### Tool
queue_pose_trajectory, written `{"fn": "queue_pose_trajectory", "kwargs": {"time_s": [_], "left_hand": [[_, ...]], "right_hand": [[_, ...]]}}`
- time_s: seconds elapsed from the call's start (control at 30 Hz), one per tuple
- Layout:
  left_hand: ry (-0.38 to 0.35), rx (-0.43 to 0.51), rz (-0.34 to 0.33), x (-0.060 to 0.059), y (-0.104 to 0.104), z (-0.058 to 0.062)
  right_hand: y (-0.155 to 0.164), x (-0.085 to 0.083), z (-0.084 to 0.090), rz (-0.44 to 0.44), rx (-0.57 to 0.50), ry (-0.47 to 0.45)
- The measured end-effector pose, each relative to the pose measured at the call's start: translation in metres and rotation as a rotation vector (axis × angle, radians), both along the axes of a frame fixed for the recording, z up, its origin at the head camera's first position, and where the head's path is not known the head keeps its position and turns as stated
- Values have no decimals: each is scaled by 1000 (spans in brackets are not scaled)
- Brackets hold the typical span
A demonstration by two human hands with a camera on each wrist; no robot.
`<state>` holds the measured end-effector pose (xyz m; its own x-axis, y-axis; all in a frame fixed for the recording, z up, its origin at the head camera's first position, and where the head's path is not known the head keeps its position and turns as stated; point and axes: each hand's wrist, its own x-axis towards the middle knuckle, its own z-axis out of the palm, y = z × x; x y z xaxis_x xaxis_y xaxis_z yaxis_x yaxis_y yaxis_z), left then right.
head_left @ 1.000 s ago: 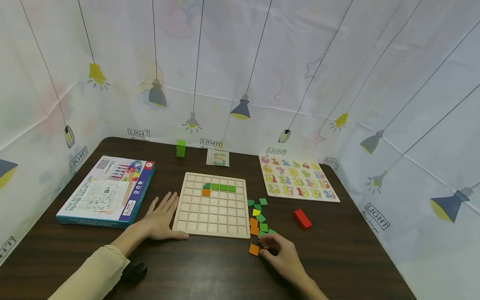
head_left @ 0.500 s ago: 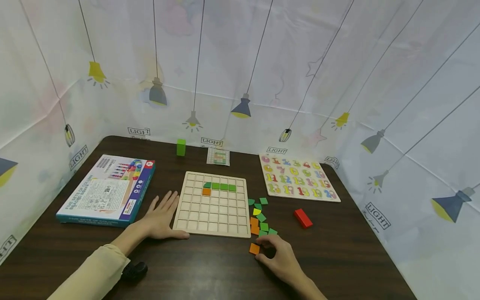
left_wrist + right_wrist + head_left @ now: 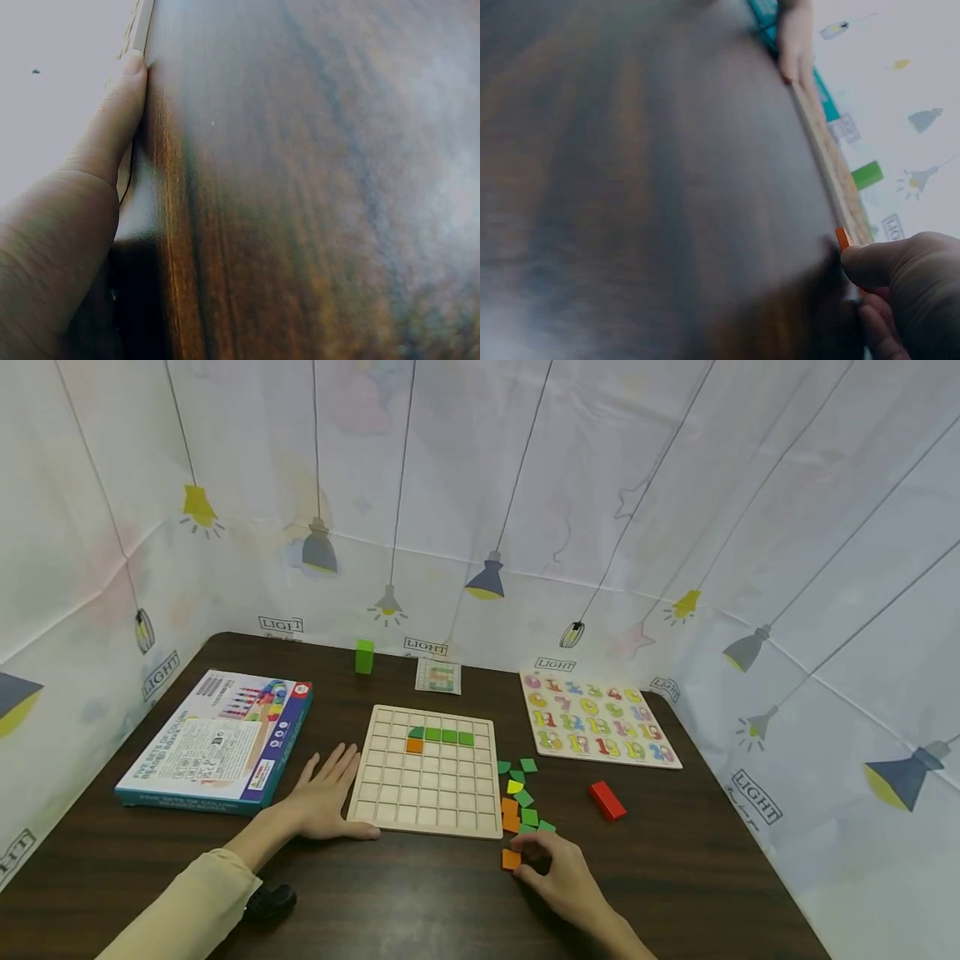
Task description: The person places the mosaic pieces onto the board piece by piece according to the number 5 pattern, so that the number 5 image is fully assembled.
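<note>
A wooden grid board [image 3: 427, 793] lies mid-table, with a row of green square tiles [image 3: 450, 737], a green rounded tile [image 3: 416, 732] and an orange tile [image 3: 415, 746] in its cells. My left hand [image 3: 322, 797] rests flat on the table, fingers spread along the board's left side and thumb at its near left corner. Below the board's near right corner, my right hand [image 3: 555, 868] pinches an orange square tile [image 3: 511, 859] between thumb and forefinger. The right wrist view shows the thumb at this orange tile [image 3: 843, 238]. Loose green tiles [image 3: 529, 817] lie just beyond that hand.
A boxed bead set [image 3: 202, 752] lies at the left. At the back are a green block [image 3: 364, 657] and a small pattern card [image 3: 438, 677]. A number puzzle board [image 3: 600, 718] and a red block [image 3: 607, 800] are at the right. A black object [image 3: 270, 903] lies beneath the left forearm.
My right hand has shifted slightly left from beside the orange square tile, and its thumb and forefinger have closed on it. My left hand keeps its place.
</note>
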<state>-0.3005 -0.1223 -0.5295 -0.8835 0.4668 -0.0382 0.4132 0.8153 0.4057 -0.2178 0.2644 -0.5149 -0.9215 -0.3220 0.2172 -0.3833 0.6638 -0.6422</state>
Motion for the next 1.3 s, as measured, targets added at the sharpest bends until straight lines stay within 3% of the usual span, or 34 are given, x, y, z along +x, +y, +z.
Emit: {"fn": "queue_pose_trajectory", "kwargs": {"time_s": [0.33,0.83,0.97,1.3], "left_hand": [[-19,10,30,5,0,0],[3,71,43,6,7,-4],[17,97,27,6,10,0],[39,-17,12,0,0,2]], "right_hand": [[-6,-19,15,-3,-56,-45],[-42,-60,28,104,-98,50],[-51,-67,30,126,-115,98],[-72,-76,15,131,-171,94]]}}
